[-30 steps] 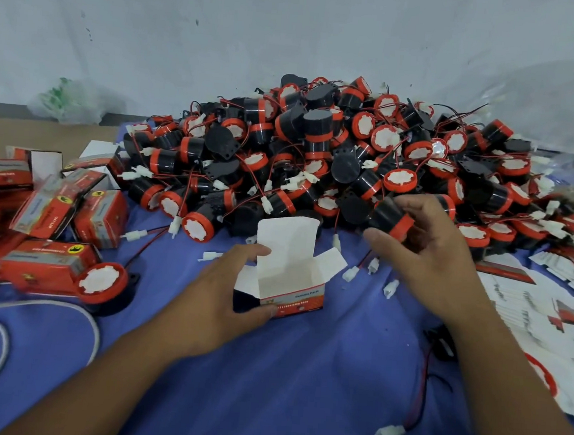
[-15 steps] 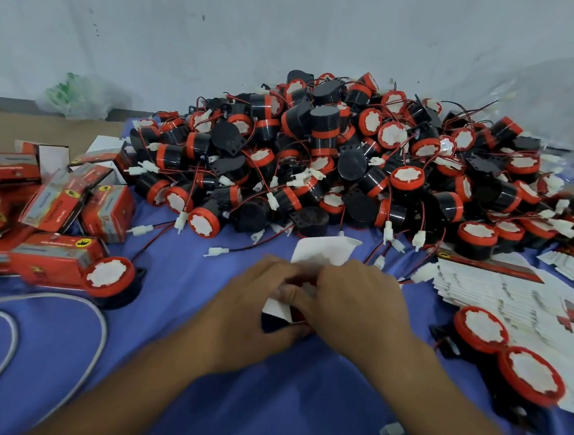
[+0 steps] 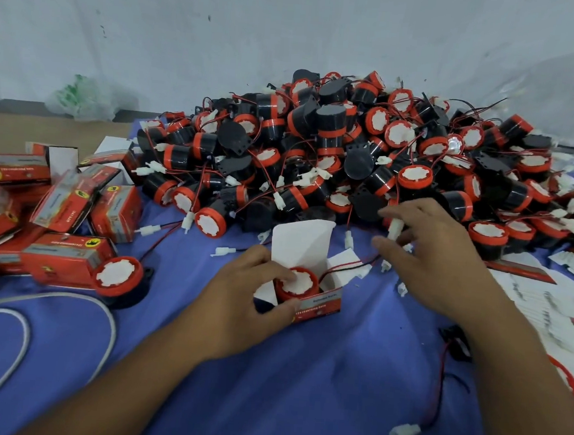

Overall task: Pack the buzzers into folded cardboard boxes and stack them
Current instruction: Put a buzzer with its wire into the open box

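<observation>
A small red and white cardboard box [image 3: 320, 304] stands open on the blue cloth, its white lid flap [image 3: 300, 244] upright. A red-capped black buzzer [image 3: 297, 284] sits inside it, its red and black wire trailing out to the right. My left hand [image 3: 244, 303] grips the box's left side, the thumb across its front. My right hand [image 3: 436, 260] is just right of the box and pinches the wire's white connector [image 3: 394, 227]. Behind lies a big heap of buzzers [image 3: 352, 157].
Packed red boxes [image 3: 73, 207] lie jumbled at the left, with a loose buzzer [image 3: 117, 278] beside them. Flat unfolded box blanks [image 3: 554, 296] lie at the right. A grey cable [image 3: 25, 334] loops at lower left. A loose white connector [image 3: 404, 432] lies near my right forearm.
Both hands were pressed together over the box half a second ago. Now the buzzer sits in the box and my right hand has moved right, holding the wire's connector.
</observation>
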`<state>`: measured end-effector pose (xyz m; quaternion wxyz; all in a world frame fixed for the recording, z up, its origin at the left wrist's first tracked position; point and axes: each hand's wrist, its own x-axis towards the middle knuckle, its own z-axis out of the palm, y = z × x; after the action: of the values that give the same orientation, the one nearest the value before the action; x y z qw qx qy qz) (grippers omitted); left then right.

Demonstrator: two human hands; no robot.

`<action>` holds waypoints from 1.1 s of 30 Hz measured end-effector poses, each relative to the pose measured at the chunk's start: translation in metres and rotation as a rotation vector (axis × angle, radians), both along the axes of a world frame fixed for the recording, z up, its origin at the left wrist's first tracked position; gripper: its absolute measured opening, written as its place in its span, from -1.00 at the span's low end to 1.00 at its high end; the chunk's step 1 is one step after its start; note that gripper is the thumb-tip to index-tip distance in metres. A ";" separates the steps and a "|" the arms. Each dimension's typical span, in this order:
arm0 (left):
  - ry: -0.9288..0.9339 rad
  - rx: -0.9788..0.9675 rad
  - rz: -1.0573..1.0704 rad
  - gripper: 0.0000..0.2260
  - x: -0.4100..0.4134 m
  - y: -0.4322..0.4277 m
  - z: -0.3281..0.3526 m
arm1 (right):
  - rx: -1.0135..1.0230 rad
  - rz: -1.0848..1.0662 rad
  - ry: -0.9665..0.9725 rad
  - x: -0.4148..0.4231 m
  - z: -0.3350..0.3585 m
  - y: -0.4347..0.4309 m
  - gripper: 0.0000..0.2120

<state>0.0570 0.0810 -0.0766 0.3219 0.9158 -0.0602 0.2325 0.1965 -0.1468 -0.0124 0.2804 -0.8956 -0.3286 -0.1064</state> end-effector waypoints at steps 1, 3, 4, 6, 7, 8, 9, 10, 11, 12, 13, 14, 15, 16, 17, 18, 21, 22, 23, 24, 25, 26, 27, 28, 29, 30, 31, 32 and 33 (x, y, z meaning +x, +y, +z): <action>0.009 0.009 -0.002 -0.69 0.000 0.000 0.000 | 0.015 0.002 0.027 0.000 -0.001 -0.001 -0.77; 0.031 0.029 -0.005 -0.63 -0.001 0.000 0.001 | 0.159 0.039 0.131 -0.003 0.000 0.000 -0.88; 0.043 0.030 -0.008 -0.61 -0.001 0.000 0.001 | 0.289 0.079 0.237 -0.006 0.001 0.002 -0.87; 0.055 0.022 -0.022 -0.60 -0.001 0.000 0.001 | 0.524 0.189 0.414 -0.015 0.005 0.010 -0.81; 0.058 0.018 -0.029 -0.60 -0.001 0.000 0.001 | 0.595 0.241 0.463 -0.019 0.004 0.015 -0.78; 0.059 0.017 -0.033 -0.61 -0.001 0.000 0.000 | 0.641 0.283 0.504 -0.022 0.002 0.021 -0.76; 0.060 0.019 -0.035 -0.62 -0.001 0.001 0.000 | 0.669 0.309 0.542 -0.025 -0.001 0.025 -0.73; 0.063 0.021 -0.035 -0.62 -0.001 0.001 0.000 | 0.661 0.312 0.549 -0.026 -0.006 0.029 -0.71; 0.065 0.023 -0.035 -0.61 -0.001 0.001 -0.001 | 0.610 0.291 0.499 -0.027 -0.010 0.031 -0.71; 0.064 0.022 -0.034 -0.61 -0.001 0.001 -0.001 | 0.517 0.252 0.392 -0.026 -0.013 0.031 -0.75; 0.063 0.019 -0.033 -0.60 -0.001 0.001 -0.001 | 0.418 0.213 0.274 -0.025 -0.015 0.031 -0.80; 0.060 0.017 -0.031 -0.60 -0.001 0.000 -0.001 | 0.349 0.193 0.180 -0.025 -0.017 0.030 -0.81; 0.057 0.017 -0.030 -0.60 -0.001 0.000 0.000 | 0.314 0.192 0.130 -0.025 -0.018 0.030 -0.74; 0.052 0.019 -0.030 -0.60 -0.001 -0.001 -0.001 | 0.290 0.194 0.111 -0.026 -0.019 0.031 -0.66; 0.048 0.021 -0.029 -0.60 -0.001 -0.001 -0.001 | 0.270 0.189 0.107 -0.027 -0.021 0.033 -0.61; 0.046 0.021 -0.028 -0.61 -0.001 -0.001 -0.001 | 0.246 0.178 0.106 -0.027 -0.023 0.035 -0.63; 0.053 0.012 -0.024 -0.60 -0.001 -0.001 -0.001 | 0.213 0.138 0.073 -0.027 -0.030 0.041 -0.84; 0.060 0.007 -0.024 -0.60 -0.001 -0.001 0.000 | 0.250 0.113 0.080 -0.026 -0.029 0.042 -0.90; 0.070 0.000 -0.026 -0.60 -0.001 0.000 0.000 | 0.310 0.086 0.103 -0.025 -0.028 0.041 -0.92; 0.076 -0.011 -0.032 -0.60 -0.001 0.000 0.000 | 0.377 0.059 0.136 -0.024 -0.025 0.039 -0.89; 0.077 -0.023 -0.041 -0.62 -0.001 0.000 0.000 | 0.436 0.038 0.179 -0.023 -0.023 0.037 -0.83; 0.071 -0.033 -0.050 -0.65 -0.001 -0.001 0.000 | 0.492 0.038 0.234 -0.022 -0.020 0.034 -0.76; 0.063 -0.041 -0.057 -0.67 -0.001 -0.001 0.000 | 0.552 0.070 0.305 -0.023 -0.017 0.033 -0.70; 0.055 -0.048 -0.059 -0.68 -0.001 -0.001 0.000 | 0.620 0.125 0.388 -0.024 -0.015 0.032 -0.67; 0.052 -0.055 -0.056 -0.68 -0.001 -0.001 0.000 | 0.695 0.189 0.475 -0.024 -0.013 0.031 -0.67; 0.054 -0.060 -0.052 -0.68 -0.001 0.000 0.000 | 0.766 0.252 0.553 -0.024 -0.012 0.030 -0.68; 0.057 -0.062 -0.053 -0.68 -0.001 0.000 0.001 | 0.821 0.302 0.616 -0.024 -0.011 0.030 -0.72; 0.059 -0.059 -0.058 -0.67 -0.001 0.000 0.001 | 0.863 0.333 0.664 -0.024 -0.011 0.029 -0.77; 0.060 -0.053 -0.062 -0.67 -0.001 -0.001 0.001 | 0.893 0.351 0.698 -0.023 -0.011 0.029 -0.82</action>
<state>0.0560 0.0800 -0.0753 0.3550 0.9111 -0.0727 0.1963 0.1734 -0.1176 -0.0237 0.7350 -0.6053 -0.2834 0.1146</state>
